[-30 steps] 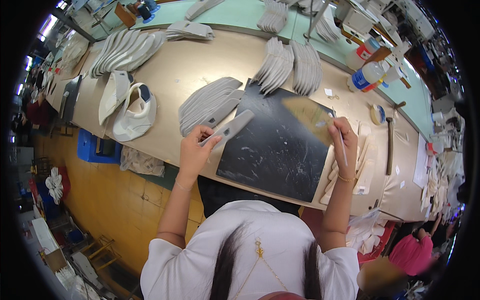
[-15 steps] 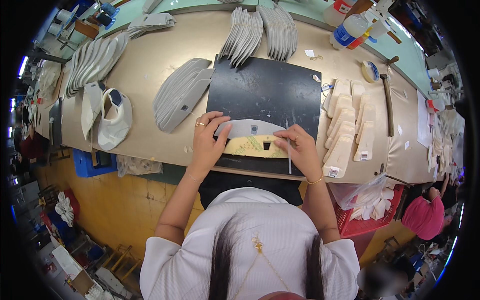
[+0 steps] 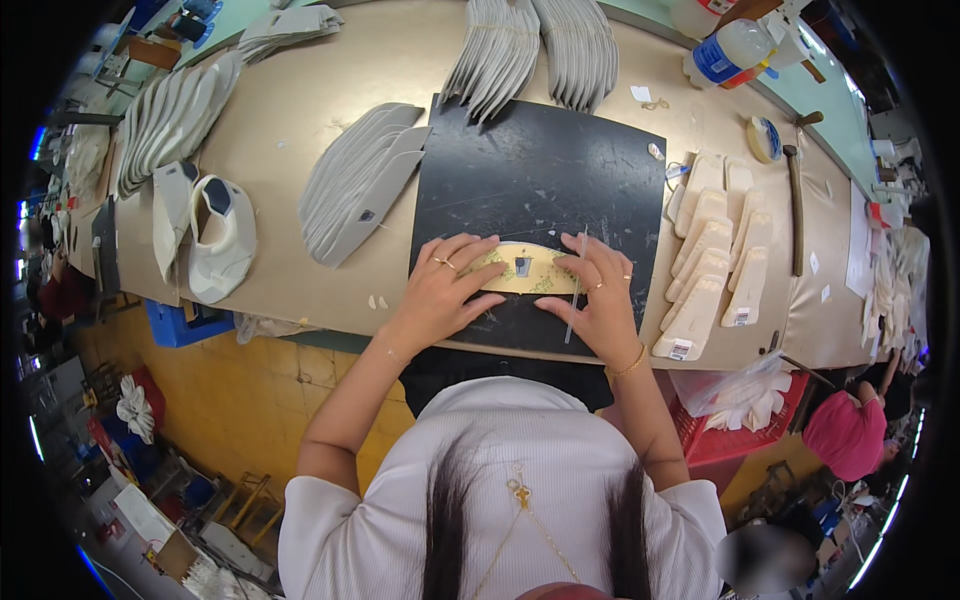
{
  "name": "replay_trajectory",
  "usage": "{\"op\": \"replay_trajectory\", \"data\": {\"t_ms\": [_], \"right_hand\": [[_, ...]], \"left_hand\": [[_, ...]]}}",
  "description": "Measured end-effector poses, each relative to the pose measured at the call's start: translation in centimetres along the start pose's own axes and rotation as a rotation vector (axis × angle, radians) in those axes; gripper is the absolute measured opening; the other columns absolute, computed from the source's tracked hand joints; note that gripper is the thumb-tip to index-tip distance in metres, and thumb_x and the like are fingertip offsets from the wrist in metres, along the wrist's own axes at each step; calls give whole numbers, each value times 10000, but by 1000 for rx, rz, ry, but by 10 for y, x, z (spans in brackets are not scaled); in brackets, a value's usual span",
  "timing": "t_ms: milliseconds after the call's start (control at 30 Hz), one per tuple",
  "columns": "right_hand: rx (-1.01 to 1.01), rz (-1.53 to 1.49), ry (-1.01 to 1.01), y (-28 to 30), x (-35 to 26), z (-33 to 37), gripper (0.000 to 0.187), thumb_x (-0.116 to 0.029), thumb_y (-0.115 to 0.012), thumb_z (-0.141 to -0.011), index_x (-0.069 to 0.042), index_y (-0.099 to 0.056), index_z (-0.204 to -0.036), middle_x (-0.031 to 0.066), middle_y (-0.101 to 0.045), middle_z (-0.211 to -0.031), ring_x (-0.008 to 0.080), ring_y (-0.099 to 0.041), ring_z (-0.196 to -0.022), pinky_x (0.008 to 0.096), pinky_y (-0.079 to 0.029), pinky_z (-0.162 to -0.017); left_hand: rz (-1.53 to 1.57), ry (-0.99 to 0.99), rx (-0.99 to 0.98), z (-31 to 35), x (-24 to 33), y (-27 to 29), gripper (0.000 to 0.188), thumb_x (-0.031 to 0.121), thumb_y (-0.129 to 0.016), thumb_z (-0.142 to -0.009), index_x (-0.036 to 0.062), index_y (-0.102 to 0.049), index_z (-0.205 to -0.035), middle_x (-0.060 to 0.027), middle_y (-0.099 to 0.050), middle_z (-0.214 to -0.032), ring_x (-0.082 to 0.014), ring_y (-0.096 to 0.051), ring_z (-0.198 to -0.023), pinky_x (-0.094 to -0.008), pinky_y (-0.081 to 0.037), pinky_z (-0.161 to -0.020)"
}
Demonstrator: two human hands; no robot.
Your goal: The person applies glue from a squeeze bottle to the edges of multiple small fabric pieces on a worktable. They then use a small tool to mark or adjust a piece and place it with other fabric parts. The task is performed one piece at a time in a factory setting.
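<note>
- Busy workshop bench, tan top, with a black mat [image 3: 540,180] as the work spot.
- On the mat's near edge lies a curved yellowish piece [image 3: 525,270]; both hands press it flat.
- Left hand [image 3: 440,290] has fingers spread on it, clamped on nothing.
- Right hand [image 3: 598,300] pins its other end and pinches a thin stick tool [image 3: 575,285].
- Left of the mat: a fanned grey stack [image 3: 355,180], looks unprocessed, so I'd guess plenty remains.
- Right of the mat: cream pieces [image 3: 710,255] in rows.

Grey piece gone; yellow curved template [image 3: 525,270] uncovered under both hands.
</note>
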State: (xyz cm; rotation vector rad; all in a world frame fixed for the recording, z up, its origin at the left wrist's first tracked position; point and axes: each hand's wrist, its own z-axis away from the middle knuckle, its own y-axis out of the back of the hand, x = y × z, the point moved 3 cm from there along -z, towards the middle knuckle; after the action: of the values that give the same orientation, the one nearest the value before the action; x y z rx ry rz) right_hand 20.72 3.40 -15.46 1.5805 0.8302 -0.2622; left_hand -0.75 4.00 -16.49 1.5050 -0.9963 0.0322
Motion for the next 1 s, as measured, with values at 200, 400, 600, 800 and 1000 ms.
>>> {"op": "replay_trajectory", "data": {"t_ms": [200, 400, 600, 800, 1000], "right_hand": [[-16, 52, 54, -10, 9, 9, 376, -288, -776, -700, -136, -634, -1013, 3, -625, -1183, 227, -524, -1148, 423, -316, -963], [17, 69, 48, -13, 9, 8, 343, -292, -775, -700, -153, -653, -989, -27, -635, -1178, 202, -538, -1120, 408, -329, -949], [12, 72, 48, -13, 10, 7, 338, -296, -774, -708, -161, -653, -994, -34, -631, -1193, 195, -541, -1112, 406, -334, -942], [5, 69, 45, -13, 11, 7, 331, -289, -771, -718, -166, -650, -1001, -34, -628, -1201, 197, -540, -1116, 410, -331, -942], [2, 74, 42, -13, 11, 7, 329, -281, -771, -722, -166, -644, -1002, -34, -626, -1207, 201, -545, -1113, 411, -333, -939]], "left_hand": [[48, -13, -8, -2, -7, 1, 319, 220, -750, -740, 96, -680, -1026, -37, -584, -1249, -245, -512, -1085, -383, -397, -923], [90, 3, -14, -2, -13, 1, 338, 198, -767, -720, 99, -688, -1033, -37, -588, -1245, -259, -515, -1050, -369, -414, -916], [59, -4, -33, -4, -13, 1, 342, 210, -767, -724, 115, -688, -1043, -31, -587, -1249, -252, -517, -1041, -363, -411, -906], [58, -16, -33, -4, -14, 0, 344, 215, -763, -730, 119, -686, -1050, -30, -585, -1251, -248, -515, -1041, -363, -410, -895], [26, -30, -39, -4, -12, 0, 346, 227, -750, -744, 110, -678, -1062, -37, -580, -1255, -245, -514, -1042, -373, -416, -888]]}}
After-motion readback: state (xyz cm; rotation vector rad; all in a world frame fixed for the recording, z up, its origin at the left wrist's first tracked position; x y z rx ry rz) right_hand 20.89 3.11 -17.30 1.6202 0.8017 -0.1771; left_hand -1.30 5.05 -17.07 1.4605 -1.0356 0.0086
